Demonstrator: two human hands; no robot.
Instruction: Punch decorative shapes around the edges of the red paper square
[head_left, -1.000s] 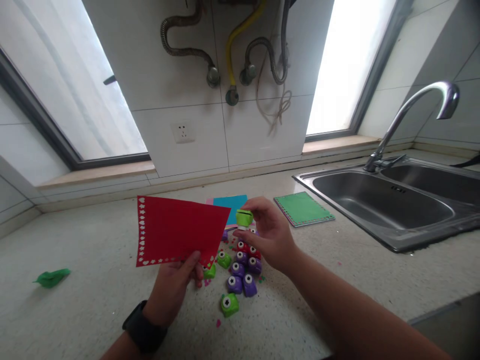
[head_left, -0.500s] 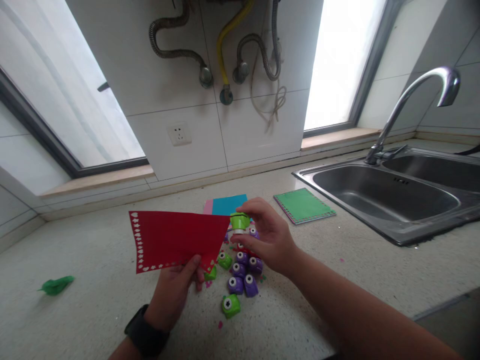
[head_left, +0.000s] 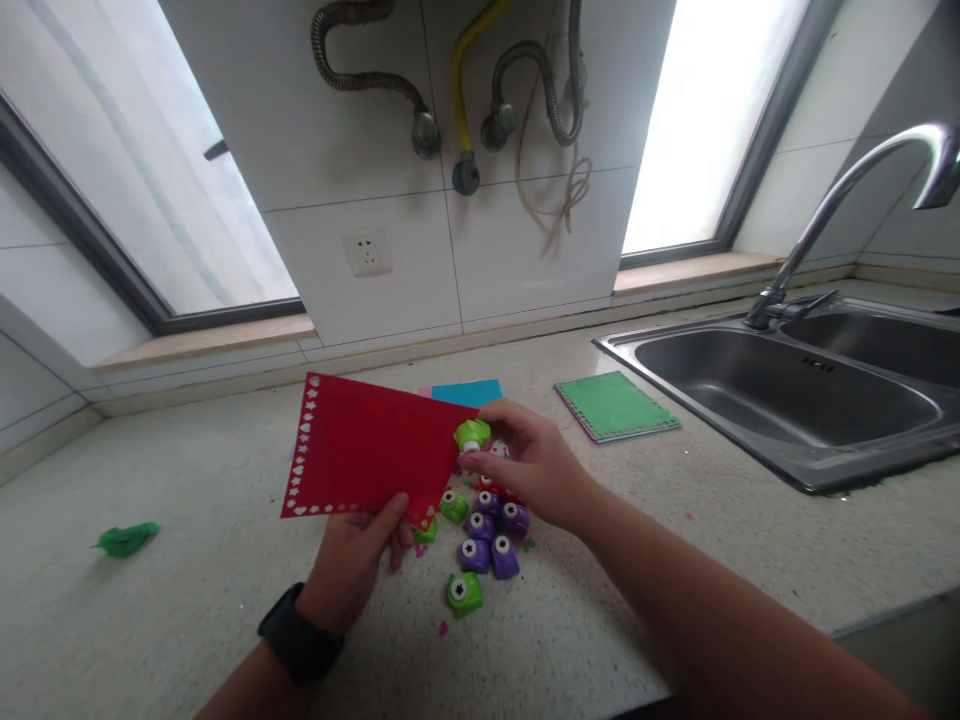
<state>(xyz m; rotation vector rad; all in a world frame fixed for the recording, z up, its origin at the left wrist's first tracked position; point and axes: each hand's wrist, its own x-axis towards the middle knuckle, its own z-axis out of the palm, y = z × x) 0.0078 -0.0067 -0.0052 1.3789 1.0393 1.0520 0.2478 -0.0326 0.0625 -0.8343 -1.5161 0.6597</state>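
My left hand (head_left: 367, 550) pinches the lower edge of a red sheet of paper (head_left: 375, 440), thumb in front. Small star and heart holes run down the sheet's left edge and along its bottom. At the sheet's right edge, my right hand (head_left: 536, 465) grips a lime-green craft punch (head_left: 472, 436) between thumb and fingers. Whether the paper sits in the punch's slot I cannot tell. Below on the counter lie several purple craft punches (head_left: 474, 554) and green ones, such as a green punch (head_left: 465, 594) nearest me. Part of the group is hidden behind the sheet and my right hand.
Blue paper (head_left: 469, 392) lies behind the red sheet. To the right is a stack of sheets topped by green punched paper (head_left: 619, 406), beside a steel sink (head_left: 772, 385) with a faucet (head_left: 847, 185). A crumpled green piece (head_left: 126, 540) lies at left. Paper bits dot the counter.
The red sheet has risen at its left side and tilted, its right edge staying at the green punch. The punch has turned slightly in my right hand. The camera view has shifted a little.
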